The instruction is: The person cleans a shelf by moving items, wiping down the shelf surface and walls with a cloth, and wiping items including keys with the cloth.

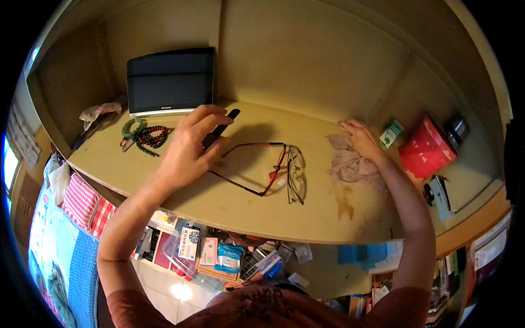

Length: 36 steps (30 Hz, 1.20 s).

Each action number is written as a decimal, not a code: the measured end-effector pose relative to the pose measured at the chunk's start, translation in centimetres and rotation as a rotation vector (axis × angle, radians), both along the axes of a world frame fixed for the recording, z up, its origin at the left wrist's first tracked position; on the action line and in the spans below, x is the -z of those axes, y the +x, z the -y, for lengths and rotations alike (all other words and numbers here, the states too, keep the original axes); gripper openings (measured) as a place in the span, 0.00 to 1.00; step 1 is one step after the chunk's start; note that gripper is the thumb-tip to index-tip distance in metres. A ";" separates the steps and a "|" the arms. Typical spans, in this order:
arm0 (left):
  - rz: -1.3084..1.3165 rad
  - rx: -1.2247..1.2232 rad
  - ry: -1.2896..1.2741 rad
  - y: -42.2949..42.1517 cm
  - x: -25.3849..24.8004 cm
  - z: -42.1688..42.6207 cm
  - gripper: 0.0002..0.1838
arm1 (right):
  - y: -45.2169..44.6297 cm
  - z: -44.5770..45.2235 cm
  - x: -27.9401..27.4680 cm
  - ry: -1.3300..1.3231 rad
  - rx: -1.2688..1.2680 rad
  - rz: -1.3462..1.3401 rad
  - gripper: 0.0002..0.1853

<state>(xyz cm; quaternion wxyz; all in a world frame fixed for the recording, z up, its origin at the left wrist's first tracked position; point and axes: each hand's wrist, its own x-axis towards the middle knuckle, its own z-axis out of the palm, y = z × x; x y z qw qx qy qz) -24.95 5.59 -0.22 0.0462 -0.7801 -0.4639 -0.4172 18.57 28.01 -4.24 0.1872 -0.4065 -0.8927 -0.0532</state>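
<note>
My left hand (192,143) is closed around a slim black object (221,128) above the shelf; its kind is not clear. Just right of this hand lies a pair of red-and-dark-framed glasses (278,170) with its arms spread. A second pair of glasses with thin frames (296,177) rests against its right side. Farther right, my right hand (361,139) presses on a crumpled greyish-pink cloth (353,165) on the shelf, its fingers bent over the upper edge. A brown wet stain (344,205) shows below the cloth.
A black Lenovo screen (171,81) leans at the back left, with bead strings (147,136) before it. At right stand a green-and-white box (391,134) and a red container (427,150). Below the shelf edge (262,235) lies a cluttered drawer area with boxes (190,243).
</note>
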 end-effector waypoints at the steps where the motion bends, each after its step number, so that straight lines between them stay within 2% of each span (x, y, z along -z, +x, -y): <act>1: 0.019 -0.002 0.012 0.2 0.2 -0.3 0.15 | -0.5 -0.1 0.1 0.004 0.017 0.014 0.25; 3: 0.084 -0.023 0.020 0.2 -0.2 -0.5 0.15 | -2.0 -0.1 -0.1 0.011 0.037 0.032 0.26; 7: 0.215 -0.047 0.033 -0.3 0.1 -0.8 0.13 | -7.9 -1.0 0.1 -0.054 -0.092 -0.009 0.27; 9: 0.208 -0.049 0.048 -0.4 0.4 -1.0 0.12 | -11.6 -2.2 0.8 -0.059 -0.142 -0.003 0.27; 12: 0.169 -0.092 -0.064 -0.1 0.3 -0.7 0.13 | -17.2 -2.5 0.8 -0.094 -0.185 -0.004 0.27; 14: 0.149 -0.099 -0.032 -0.6 0.9 -1.0 0.13 | -19.4 -1.4 -0.7 -0.215 -0.202 -0.009 0.29; 17: 0.124 -0.096 -0.024 -0.8 1.3 -1.1 0.13 | -17.7 0.1 -1.1 -0.091 -0.231 0.038 0.29; 22: 0.044 0.037 -0.145 -0.8 1.5 -1.6 0.15 | -7.6 0.4 -1.8 -0.178 -0.030 0.028 0.29; 24: 0.008 0.106 -0.197 -0.2 1.3 -1.8 0.17 | -5.2 0.4 -1.9 -0.085 0.057 0.184 0.27; 27: -0.032 0.168 -0.121 0.0 2.2 -2.3 0.16 | -5.7 -1.5 0.2 -0.007 -0.032 0.130 0.26; 30: -0.005 0.179 -0.111 0.1 2.4 -2.5 0.20 | -11.2 -1.1 0.0 0.045 -0.120 0.102 0.24; 32: 0.014 0.167 -0.127 0.1 2.4 -2.3 0.21 | -16.0 -1.7 0.0 -0.045 -0.222 0.022 0.22; 36: 0.059 0.142 -0.192 -0.1 2.2 -1.9 0.25 | -22.4 -1.6 -0.5 -0.048 -0.308 0.033 0.21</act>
